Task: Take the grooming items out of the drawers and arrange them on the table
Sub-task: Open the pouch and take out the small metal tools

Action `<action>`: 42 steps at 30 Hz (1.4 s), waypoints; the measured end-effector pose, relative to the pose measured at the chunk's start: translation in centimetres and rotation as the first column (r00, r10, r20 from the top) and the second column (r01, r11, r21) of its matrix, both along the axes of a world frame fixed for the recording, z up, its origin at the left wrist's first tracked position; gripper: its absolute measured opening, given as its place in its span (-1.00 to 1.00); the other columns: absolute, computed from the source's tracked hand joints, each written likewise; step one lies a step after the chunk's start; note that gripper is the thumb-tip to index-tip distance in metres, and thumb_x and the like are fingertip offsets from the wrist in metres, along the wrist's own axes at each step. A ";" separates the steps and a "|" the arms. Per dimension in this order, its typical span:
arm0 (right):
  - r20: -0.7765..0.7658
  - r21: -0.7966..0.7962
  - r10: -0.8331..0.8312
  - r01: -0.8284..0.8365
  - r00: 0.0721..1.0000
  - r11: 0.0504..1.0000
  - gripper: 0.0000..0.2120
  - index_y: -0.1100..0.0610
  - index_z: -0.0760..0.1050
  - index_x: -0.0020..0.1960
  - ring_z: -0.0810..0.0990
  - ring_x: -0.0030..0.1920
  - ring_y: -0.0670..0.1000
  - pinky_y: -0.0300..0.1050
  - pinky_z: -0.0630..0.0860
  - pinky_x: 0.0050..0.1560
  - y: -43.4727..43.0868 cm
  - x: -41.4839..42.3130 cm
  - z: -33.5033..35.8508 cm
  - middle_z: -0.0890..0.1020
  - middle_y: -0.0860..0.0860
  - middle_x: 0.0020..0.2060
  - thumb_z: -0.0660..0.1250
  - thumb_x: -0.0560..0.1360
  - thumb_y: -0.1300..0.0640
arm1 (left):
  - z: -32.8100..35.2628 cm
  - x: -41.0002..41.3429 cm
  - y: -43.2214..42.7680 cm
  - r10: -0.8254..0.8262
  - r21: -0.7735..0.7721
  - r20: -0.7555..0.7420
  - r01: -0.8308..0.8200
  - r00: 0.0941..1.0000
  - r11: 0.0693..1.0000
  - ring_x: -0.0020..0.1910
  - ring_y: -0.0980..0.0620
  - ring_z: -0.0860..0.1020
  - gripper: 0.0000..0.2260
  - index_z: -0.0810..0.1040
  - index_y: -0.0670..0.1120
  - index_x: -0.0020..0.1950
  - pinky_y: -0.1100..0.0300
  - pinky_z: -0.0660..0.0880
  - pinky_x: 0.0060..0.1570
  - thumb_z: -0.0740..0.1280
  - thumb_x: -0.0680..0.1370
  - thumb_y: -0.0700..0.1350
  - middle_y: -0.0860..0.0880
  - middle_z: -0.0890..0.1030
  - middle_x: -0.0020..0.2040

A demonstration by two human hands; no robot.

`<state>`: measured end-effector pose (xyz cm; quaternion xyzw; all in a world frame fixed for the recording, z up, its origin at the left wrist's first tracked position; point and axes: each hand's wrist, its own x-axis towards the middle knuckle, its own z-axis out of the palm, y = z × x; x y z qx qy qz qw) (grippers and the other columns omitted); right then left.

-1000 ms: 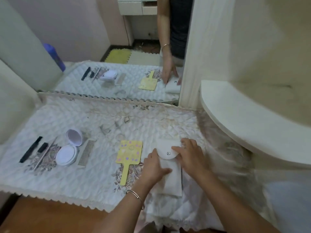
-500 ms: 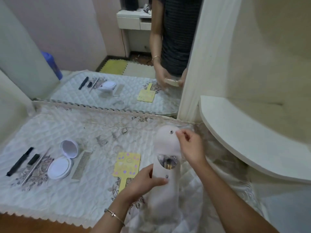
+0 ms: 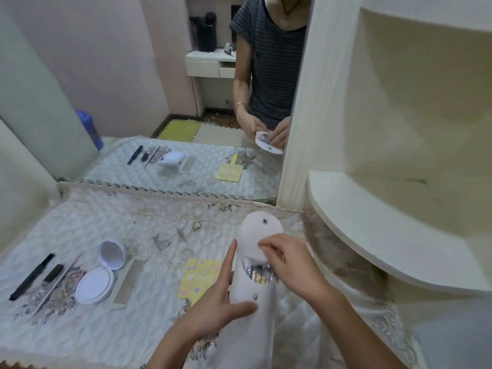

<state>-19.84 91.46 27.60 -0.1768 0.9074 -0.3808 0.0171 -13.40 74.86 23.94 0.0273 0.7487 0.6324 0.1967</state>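
Observation:
I hold a white snap pouch upright over the quilted table cover, right of centre. Its flap is folded up, and metal tools show in the open mouth. My left hand grips the pouch body, thumb across the front and index finger straight along its left side. My right hand has curled fingers pinching the pouch at its mouth, just above the tools. Laid out on the cover are a yellow paddle mirror, a metal comb, an open white compact, a black comb and a thin metal tool.
A wall mirror stands along the table's back edge and reflects the items and me. A curved cream shelf juts out at the right, close to my right arm. A small black piece lies beside the black comb.
The pouch went from lying shut on the table to being lifted upright with its flap opened. My right hand moved from the flap down to the pouch mouth.

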 end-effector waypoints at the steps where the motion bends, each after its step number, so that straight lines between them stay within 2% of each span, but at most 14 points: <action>1: 0.043 0.007 0.032 -0.033 0.999 0.999 -0.81 0.13 0.61 0.05 0.55 -0.02 -0.07 -0.44 0.34 -0.05 0.1 0.2 0.1 0.65 -0.01 -0.04 0.25 0.53 0.18 | 0.4 -0.1 0.0 -0.048 -0.048 -0.043 0.046 0.998 0.998 0.19 0.49 0.39 -0.11 -0.14 0.50 0.27 0.45 0.39 0.14 0.41 0.43 -0.22 0.37 0.22 0.37; 3: 0.082 -0.019 0.049 -0.048 0.995 0.999 -0.80 0.09 0.60 0.07 0.52 -0.04 -0.11 -0.48 0.33 -0.09 0.3 0.8 0.3 0.60 -0.09 -0.11 0.24 0.54 0.14 | 0.7 -0.3 0.0 -0.093 -0.131 -0.093 0.081 0.991 0.988 0.15 0.73 0.13 -0.13 -0.11 0.50 0.25 0.64 0.25 0.08 0.40 0.40 -0.22 0.47 0.03 0.33; 5: 0.049 -0.035 0.035 -0.033 0.998 0.999 -0.80 0.08 0.62 0.03 0.53 -0.05 -0.07 -0.39 0.35 -0.06 0.6 1.1 0.4 0.57 -0.08 -0.17 0.24 0.52 0.10 | 0.8 -0.4 0.0 -0.089 -0.164 -0.089 0.073 0.992 0.984 0.06 0.77 0.16 -0.13 -0.12 0.50 0.24 0.62 0.30 0.02 0.39 0.38 -0.22 0.48 0.02 0.28; 8: 0.066 -0.007 0.114 -0.114 0.991 0.993 -0.84 0.06 0.61 0.01 0.49 -0.13 -0.18 -0.44 0.33 -0.09 0.5 1.6 0.3 0.56 -0.07 -0.17 0.30 0.48 0.09 | 1.1 -0.3 0.1 -0.080 -0.202 -0.111 0.056 0.991 0.978 -0.01 0.41 0.46 -0.13 -0.12 0.52 0.23 0.40 0.44 0.03 0.40 0.37 -0.19 0.46 0.16 0.22; 10: 0.112 0.018 0.142 -0.145 0.983 0.989 -0.84 0.00 0.58 0.00 0.43 -0.20 -0.24 -0.51 0.31 -0.14 0.3 1.9 0.0 0.47 -0.18 -0.21 0.37 0.43 0.06 | 1.3 -0.2 0.1 -0.072 -0.232 -0.102 0.046 0.992 0.972 -0.23 0.17 0.49 -0.14 -0.09 0.52 0.23 0.27 0.48 -0.11 0.41 0.37 -0.18 0.41 0.25 0.17; 14: 0.114 0.045 0.130 -0.136 0.985 0.990 -0.80 -0.07 0.46 -0.05 0.37 -0.14 -0.24 -0.48 0.28 -0.13 0.1 1.7 -0.2 0.42 -0.16 -0.17 0.42 0.37 0.01 | 1.7 -0.3 -0.1 -0.094 -0.262 -0.094 0.067 0.991 0.963 -0.48 0.20 0.38 -0.15 -0.05 0.40 0.37 0.34 0.40 -0.31 0.41 0.38 -0.19 0.23 0.35 0.24; 19: 0.004 0.067 0.176 -0.176 0.984 0.982 -0.77 0.04 0.53 0.04 0.31 -0.15 -0.35 -0.46 0.27 -0.09 0.3 1.8 -0.5 0.37 -0.27 -0.21 0.38 0.41 0.02 | 2.4 -0.8 -0.2 -0.136 -0.314 -0.100 0.098 0.986 0.944 -0.42 0.25 0.40 -0.14 -0.05 0.34 0.40 0.39 0.40 -0.27 0.42 0.37 -0.18 0.08 0.41 0.21; 22: -0.044 0.036 0.135 -0.134 0.990 0.990 -0.75 0.04 0.54 0.12 0.36 -0.11 -0.24 -0.47 0.28 -0.07 0.0 2.2 -0.9 0.37 -0.23 -0.16 0.34 0.45 0.05 | 2.1 -1.0 -0.5 -0.074 -0.229 -0.043 0.063 0.996 0.971 -0.37 0.23 0.44 -0.14 0.02 0.36 0.38 0.33 0.45 -0.20 0.45 0.34 -0.20 0.06 0.52 0.14; 24: -0.038 0.049 0.124 -0.122 0.992 0.991 -0.75 0.07 0.53 0.12 0.35 -0.05 -0.20 -0.47 0.24 -0.06 -0.2 2.4 -1.3 0.40 -0.17 -0.13 0.33 0.46 0.05 | 1.9 -1.1 -0.6 -0.093 -0.267 -0.037 0.080 0.995 0.960 -0.40 0.26 0.43 -0.14 0.00 0.32 0.41 0.34 0.44 -0.22 0.43 0.34 -0.20 0.08 0.48 0.20; 26: -0.004 0.058 0.127 -0.126 0.992 0.990 -0.80 0.09 0.52 0.05 0.35 -0.07 -0.18 -0.42 0.24 -0.05 -0.4 2.5 -1.8 0.42 -0.14 -0.15 0.32 0.45 0.06 | 1.8 -1.2 -0.4 -0.125 -0.317 -0.039 0.106 0.991 0.942 -0.46 0.24 0.39 -0.13 -0.04 0.30 0.43 0.34 0.40 -0.28 0.42 0.35 -0.19 0.07 0.45 0.19; 29: 0.132 -0.008 0.084 -0.083 0.988 0.996 -0.90 -0.01 0.46 -0.09 0.40 -0.16 -0.20 -0.36 0.35 -0.06 -0.4 2.6 -2.0 0.45 -0.14 -0.19 0.35 0.42 0.08 | 1.5 -1.3 -0.5 -0.123 -0.327 0.007 0.119 0.992 0.938 -0.48 0.23 0.36 -0.14 -0.04 0.32 0.41 0.33 0.37 -0.33 0.41 0.35 -0.16 0.08 0.48 -0.07; 35: 0.284 0.027 0.120 -0.133 0.951 0.991 -0.72 -0.21 0.31 -0.27 0.43 -0.25 -0.15 -0.36 0.38 -0.14 -0.5 2.7 -2.5 0.43 -0.17 -0.23 0.41 0.36 0.04 | 1.8 -1.3 -0.5 -0.218 -0.434 0.007 0.199 0.976 0.879 -0.49 0.18 0.31 -0.16 -0.04 0.25 0.44 0.39 0.28 -0.41 0.39 0.37 -0.18 0.08 0.33 -0.36; 39: 0.316 0.021 0.115 -0.128 0.942 0.992 -0.72 -0.18 0.34 -0.28 0.43 -0.29 -0.15 -0.46 0.37 -0.22 -0.2 2.5 -2.7 0.43 -0.13 -0.23 0.42 0.36 0.08 | 1.8 -1.1 -0.5 -0.229 -0.432 0.009 0.211 0.973 0.877 -0.52 0.19 0.30 -0.19 -0.01 0.24 0.44 0.39 0.25 -0.45 0.40 0.38 -0.19 0.09 0.29 -0.41; 42: 0.318 0.019 0.107 -0.119 0.942 0.993 -0.73 -0.16 0.35 -0.29 0.46 -0.31 -0.19 -0.50 0.37 -0.22 -0.1 2.3 -2.7 0.43 -0.16 -0.27 0.41 0.37 0.13 | 1.4 -1.4 -0.8 -0.211 -0.419 0.015 0.198 0.977 0.886 -0.47 0.19 0.31 -0.19 0.01 0.29 0.42 0.34 0.31 -0.34 0.41 0.38 -0.15 0.06 0.32 -0.37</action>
